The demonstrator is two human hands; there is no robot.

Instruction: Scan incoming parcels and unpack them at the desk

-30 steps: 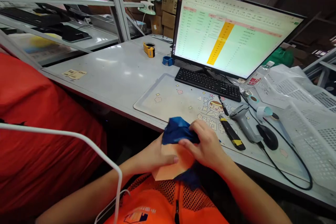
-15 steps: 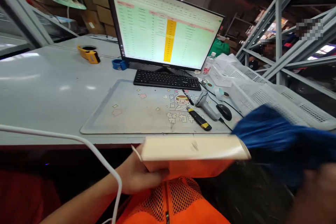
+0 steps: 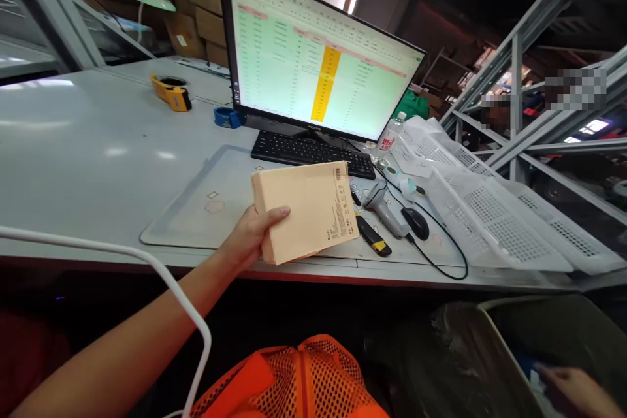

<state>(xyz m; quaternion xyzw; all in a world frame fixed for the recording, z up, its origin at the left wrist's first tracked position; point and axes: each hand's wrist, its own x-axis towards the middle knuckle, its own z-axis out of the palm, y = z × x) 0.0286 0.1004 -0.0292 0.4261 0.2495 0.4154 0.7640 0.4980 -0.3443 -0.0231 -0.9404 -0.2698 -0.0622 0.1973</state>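
My left hand (image 3: 255, 232) is closed around the left edge of a flat beige package (image 3: 306, 215), the thumb lying on its top face. Small dark print and a barcode run along the package's right side, and it is held up over the front of the desk mat (image 3: 191, 209). At the lower right, my right hand (image 3: 571, 388) is low over a dark bin (image 3: 568, 320). Blue plastic (image 3: 526, 366) shows beside its fingers, in shadow; whether they still grip it is unclear.
A monitor (image 3: 318, 46) and keyboard (image 3: 281, 147) stand behind the package. To its right lie a utility knife (image 3: 373, 235), a barcode scanner (image 3: 386, 212) and a mouse (image 3: 415, 223). White perforated baskets (image 3: 509, 215) line the right. A white cable (image 3: 161, 268) crosses the lower left.
My left hand has raised the package forward from near my body to above the desk mat, turning its printed face up. My right hand has lowered the blue plastic into the bin.
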